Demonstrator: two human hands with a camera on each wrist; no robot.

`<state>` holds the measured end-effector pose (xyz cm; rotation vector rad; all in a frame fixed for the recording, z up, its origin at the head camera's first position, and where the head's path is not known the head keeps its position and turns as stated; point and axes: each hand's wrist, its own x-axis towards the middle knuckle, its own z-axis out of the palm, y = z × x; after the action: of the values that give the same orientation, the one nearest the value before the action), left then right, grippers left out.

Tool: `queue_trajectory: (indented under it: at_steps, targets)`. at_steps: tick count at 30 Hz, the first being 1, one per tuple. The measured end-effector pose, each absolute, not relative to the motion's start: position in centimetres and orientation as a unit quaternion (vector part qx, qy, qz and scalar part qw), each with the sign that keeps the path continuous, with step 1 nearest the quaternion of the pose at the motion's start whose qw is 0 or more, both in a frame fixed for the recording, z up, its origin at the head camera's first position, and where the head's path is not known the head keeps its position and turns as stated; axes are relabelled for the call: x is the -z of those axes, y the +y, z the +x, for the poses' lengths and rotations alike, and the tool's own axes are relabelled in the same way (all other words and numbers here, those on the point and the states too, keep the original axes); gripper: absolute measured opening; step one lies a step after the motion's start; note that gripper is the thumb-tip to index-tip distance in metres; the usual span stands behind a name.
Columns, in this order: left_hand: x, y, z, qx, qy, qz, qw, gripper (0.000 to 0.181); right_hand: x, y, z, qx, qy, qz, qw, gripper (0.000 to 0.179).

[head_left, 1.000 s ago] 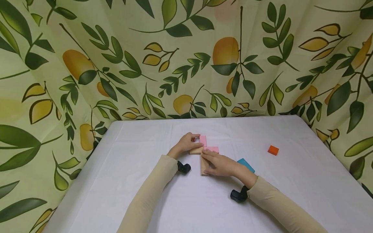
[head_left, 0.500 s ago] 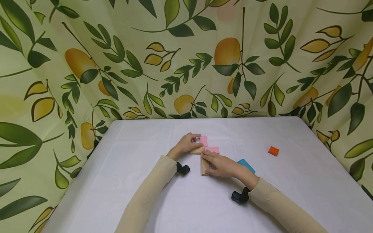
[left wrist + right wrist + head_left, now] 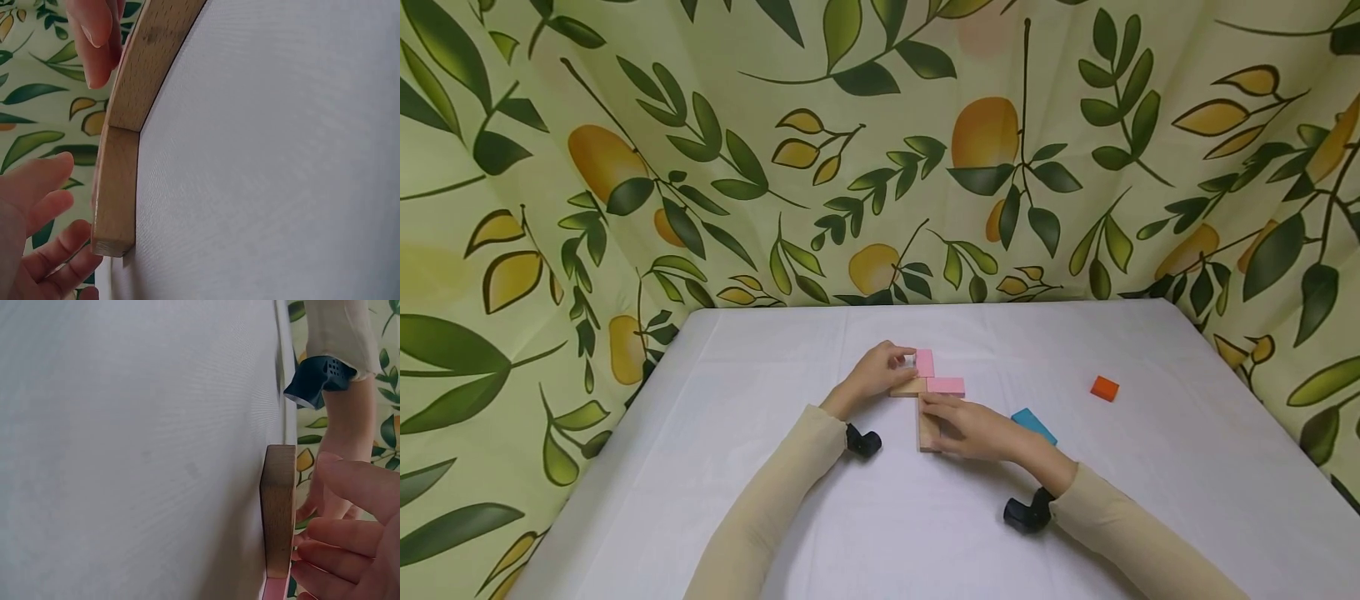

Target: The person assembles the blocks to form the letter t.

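Several flat blocks lie joined on the table. In the head view a pink block stands behind a plain wood block, with a second pink block to the right and a longer wood block running toward the front. My left hand, fingers loosely bent, is at the rear pink block and left wood block; whether it touches them is hard to tell. My right hand hovers at the longer wood block, fingers extended. In the right wrist view its fingers are beside that block, not curled round it.
A blue block lies just behind my right wrist, and an orange block farther right. White cloth covers the table. A leaf-patterned curtain hangs behind it. Black wrist cameras are on both wrists.
My right hand has eased slightly to the right, its fingers loosening over the longer wood block. My left forearm has shifted a little left. The blocks look unmoved.
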<state>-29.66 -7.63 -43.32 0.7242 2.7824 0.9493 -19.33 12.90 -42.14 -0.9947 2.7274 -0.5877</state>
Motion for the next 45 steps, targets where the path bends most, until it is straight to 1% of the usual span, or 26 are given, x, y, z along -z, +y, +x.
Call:
queue_trajectory:
  at_steps: [5,13,20,27,30,37,45]
  targets:
    - [43.0,-7.7,-29.1,-0.323,0.913,0.246,0.049,0.04,42.0,13.1,-19.2,0.208,0.916,-0.332,0.086,0.055]
    - [42.6,-7.8,-27.8,-0.351,0.9,0.249,0.074,0.038,41.9,13.5,-18.9,0.221,0.914,-0.328,0.089,0.051]
    - [42.5,-7.9,-26.7,-0.352,0.893,0.274,0.064,0.036,41.7,13.9,-18.8,0.234,0.909,-0.335,0.084,0.049]
    - [42.8,-8.2,-26.1,-0.353,0.892,0.278,0.052,0.035,41.7,14.4,-18.8,0.245,0.907,-0.335,0.071,0.056]
    - [42.9,-8.2,-25.9,-0.36,0.888,0.283,0.05,0.035,41.6,14.6,-18.7,0.249,0.908,-0.33,0.064,0.056]
    - [42.9,-8.3,-25.3,-0.335,0.891,0.303,0.044,0.036,41.5,15.1,-18.7,0.254,0.909,-0.329,0.042,0.05]
    - [42.6,-8.4,-24.7,-0.311,0.9,0.301,0.057,0.039,41.5,15.6,-18.7,0.264,0.909,-0.321,0.027,0.044]
